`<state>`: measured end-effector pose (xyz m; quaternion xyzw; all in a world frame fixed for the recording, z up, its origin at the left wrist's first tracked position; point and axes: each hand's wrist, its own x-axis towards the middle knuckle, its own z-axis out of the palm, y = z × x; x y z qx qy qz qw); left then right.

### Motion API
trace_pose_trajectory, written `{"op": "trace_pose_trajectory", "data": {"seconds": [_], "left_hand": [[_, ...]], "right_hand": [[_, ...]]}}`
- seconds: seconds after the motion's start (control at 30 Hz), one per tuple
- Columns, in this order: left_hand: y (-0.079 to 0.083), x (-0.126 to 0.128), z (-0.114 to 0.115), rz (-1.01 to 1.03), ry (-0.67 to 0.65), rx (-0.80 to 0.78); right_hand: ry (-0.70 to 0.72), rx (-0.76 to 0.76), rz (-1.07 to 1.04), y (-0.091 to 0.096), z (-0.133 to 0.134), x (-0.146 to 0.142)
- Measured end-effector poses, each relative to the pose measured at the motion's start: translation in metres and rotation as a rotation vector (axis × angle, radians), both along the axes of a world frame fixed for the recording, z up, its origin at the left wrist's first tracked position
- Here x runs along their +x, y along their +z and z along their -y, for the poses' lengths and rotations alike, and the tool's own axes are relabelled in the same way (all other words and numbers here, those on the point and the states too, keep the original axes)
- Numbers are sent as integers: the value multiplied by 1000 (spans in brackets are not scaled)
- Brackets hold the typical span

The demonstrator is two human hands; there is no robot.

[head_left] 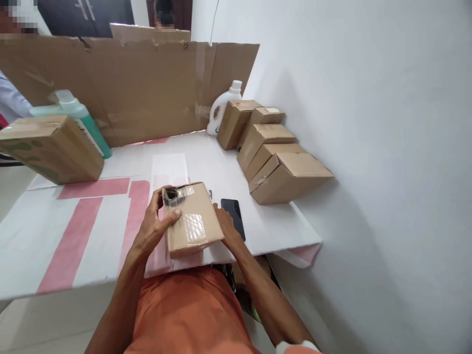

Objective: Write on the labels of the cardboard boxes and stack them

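A small cardboard box (197,211) with clear tape on its top is tilted over the near part of the table. Its upper left corner has a dark, ragged hole. My left hand (158,219) grips that corner, thumb on top and fingers round the side. Against the box's right side is my right hand (225,223), its fingers curled and partly hidden by the box. A black phone (234,216) lies flat just beyond that hand. Near its fingertips is a small dark item (210,194), too small to name.
Several cardboard boxes (273,164) stand in a row along the right wall. A white jug (217,115) is behind them. At left, another box (70,157) stands before a green bottle (90,130). A cardboard panel (147,88) closes off the back; people are partly visible beyond.
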<state>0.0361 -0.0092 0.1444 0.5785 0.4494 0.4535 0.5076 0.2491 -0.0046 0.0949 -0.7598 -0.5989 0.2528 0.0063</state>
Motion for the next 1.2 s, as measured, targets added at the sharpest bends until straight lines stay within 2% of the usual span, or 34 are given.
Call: {"op": "trace_pose_trajectory", "data": {"seconds": [0.1, 0.17, 0.27, 0.33, 0.4, 0.53, 0.63, 0.7, 0.77, 0.87, 0.93, 1.0, 1.1, 1.2], "left_hand": [[-3, -1, -1, 8, -10, 5], [-5, -1, -2, 23, -8, 0], [-7, -1, -2, 45, -1, 0], [-8, -1, -2, 46, -2, 5], [-9, -1, -2, 45, -1, 7], [-10, -1, 0, 42, 1, 14], [-9, 0, 2, 63, -9, 21], [-8, 0, 2, 82, -8, 24], [-8, 0, 2, 91, -7, 22], [-9, 0, 3, 93, -6, 22], [-10, 0, 4, 101, -6, 27], [-10, 0, 4, 113, -4, 35], [-10, 1, 4, 104, -2, 49], [-9, 1, 4, 90, 5, 70]], "right_hand": [[-58, 34, 46, 7, 12, 12], [-148, 68, 115, 8, 24, 24], [-282, 31, 190, -1, 42, 41], [-311, 8, 157, -11, 49, 50], [-360, 55, 37, -22, 52, 58], [-506, 172, -374, -38, 52, 67], [-463, 181, -588, -40, 53, 67], [-443, 183, -713, -35, 54, 66], [-464, 206, -960, -23, 56, 66], [-520, 292, -1430, 13, 59, 65], [-488, 370, -1590, 44, 61, 59], [-382, 399, -1675, 75, 60, 48], [-179, 247, -1793, 110, 53, 18], [-37, 62, -1856, 123, 38, -18]]}}
